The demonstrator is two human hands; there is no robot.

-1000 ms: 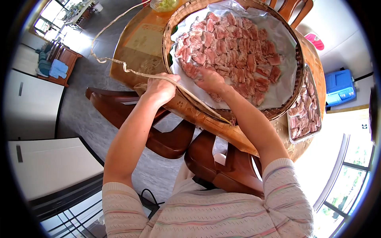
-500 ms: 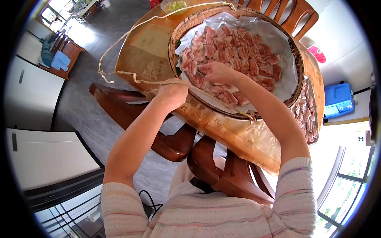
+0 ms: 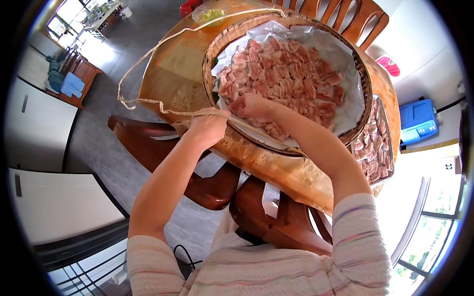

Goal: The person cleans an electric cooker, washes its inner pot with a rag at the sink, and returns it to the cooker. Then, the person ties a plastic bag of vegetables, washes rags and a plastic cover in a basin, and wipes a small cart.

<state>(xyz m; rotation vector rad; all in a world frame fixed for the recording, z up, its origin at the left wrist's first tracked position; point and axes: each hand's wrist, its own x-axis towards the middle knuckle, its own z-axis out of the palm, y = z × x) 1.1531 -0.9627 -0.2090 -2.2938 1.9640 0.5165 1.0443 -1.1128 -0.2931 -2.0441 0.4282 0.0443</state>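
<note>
A round woven basket (image 3: 368,91) stands on the table, lined with clear plastic sheet (image 3: 348,116) and covered with pieces of raw meat (image 3: 281,74) laid in rows. At its near-left rim, my left hand (image 3: 211,127) is closed around a pale twisted rope (image 3: 148,54), which loops out over the table's left side and back to the far rim. My right hand (image 3: 251,105) reaches over the near rim, its bent fingers pinched at a meat piece by the lower-left edge of the layer. The fingertips are partly hidden.
On the wooden table (image 3: 173,61), a metal tray (image 3: 392,160) of more meat sits at the right, and a clear bowl (image 3: 210,15) with pale green contents at the far left. Wooden chairs (image 3: 217,185) stand against the near edge. A blue box (image 3: 417,121) is farther right.
My right hand has drawn down and slightly left, nearer the basket's near rim. My left hand stays at the rope. The whole view has shifted slightly.
</note>
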